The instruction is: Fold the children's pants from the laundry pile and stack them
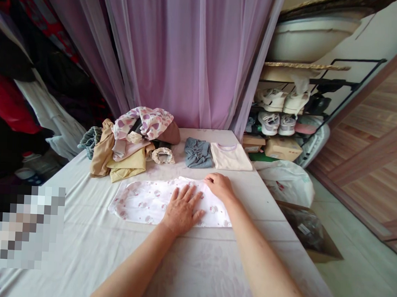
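Note:
A white garment with small pink prints (142,201) lies spread flat on the table covered with a white cloth (80,244). My left hand (182,207) rests palm down on the garment's middle, fingers stretched out and apart. My right hand (220,186) is at the garment's upper right edge, its fingers curled over and pinching the fabric there.
A heap of unfolded clothes (132,143) sits at the table's back left. A folded grey piece (197,153) and a folded cream top (231,157) lie at the back middle. A shoe rack (283,111) and bags (285,179) stand to the right; purple curtain (190,55) behind.

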A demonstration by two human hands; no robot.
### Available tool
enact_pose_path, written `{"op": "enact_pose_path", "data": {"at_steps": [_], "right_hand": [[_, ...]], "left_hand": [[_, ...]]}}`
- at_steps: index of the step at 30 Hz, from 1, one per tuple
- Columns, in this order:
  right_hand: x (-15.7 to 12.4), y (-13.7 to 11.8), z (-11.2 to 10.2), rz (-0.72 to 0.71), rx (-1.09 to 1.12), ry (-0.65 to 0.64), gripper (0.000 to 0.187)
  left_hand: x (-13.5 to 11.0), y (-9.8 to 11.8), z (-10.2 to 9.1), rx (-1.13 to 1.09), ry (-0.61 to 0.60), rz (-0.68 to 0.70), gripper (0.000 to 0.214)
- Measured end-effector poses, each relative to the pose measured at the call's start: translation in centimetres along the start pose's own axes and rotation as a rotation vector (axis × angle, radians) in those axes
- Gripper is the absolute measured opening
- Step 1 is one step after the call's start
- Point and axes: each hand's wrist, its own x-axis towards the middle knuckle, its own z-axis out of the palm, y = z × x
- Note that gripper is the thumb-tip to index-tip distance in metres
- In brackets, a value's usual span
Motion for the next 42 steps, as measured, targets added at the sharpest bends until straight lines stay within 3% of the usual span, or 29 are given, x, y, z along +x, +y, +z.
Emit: {"op": "enact_pose_path", "data": {"at_steps": [3,8,14,18,22,24,28,33,39,42], "right_hand": [[-0.2,0.0,0.5,0.035,-0.030,0.044,0.016],[0.3,-0.3,0.2,0.030,0.004,-0.056,0.017],[1.5,-2.1,0.2,-0.032,0.127,-0.123,0.021],[2.1,-2.8,0.6,-0.017,0.142,-0.159,0.018],[2.1,-3.1,1.0,-0.061,0.039,-0.035,0.017],[2.0,-3.3,1.1,-0.052,-0.014,-0.009,0.019],[2.3,-3.9,0.9,-0.030,0.004,-0.138,0.026],[3.6,-5.3,0.8,-0.063,0.062,-0.211,0.025],[4.4,-6.5,1.7,-0.078,0.112,-0.200,0.018],[4.4,-6.4,2.9,-0.092,0.100,-0.086,0.017]], "left_hand": [[-0.1,0.1,0.0,-0.022,0.017,-0.012,0.057],[-0.2,-0.2,0.6,-0.048,0.075,-0.040,0.064],[0.0,-1.1,1.1,-0.114,0.154,-0.147,0.047],[0.1,-0.6,0.4,-0.059,0.110,-0.276,0.052],[0.2,0.1,-0.2,-0.024,0.036,-0.338,0.054],[0.2,0.2,-0.5,-0.026,0.014,-0.347,0.054],[0.2,-0.8,-1.5,-0.082,0.008,-0.305,0.051],[0.2,-2.5,-1.9,-0.184,0.090,-0.316,0.031],[0.0,-2.6,-0.5,-0.145,0.172,-0.332,0.035],[0.1,-2.4,-0.4,-0.134,0.156,-0.337,0.035]]}}
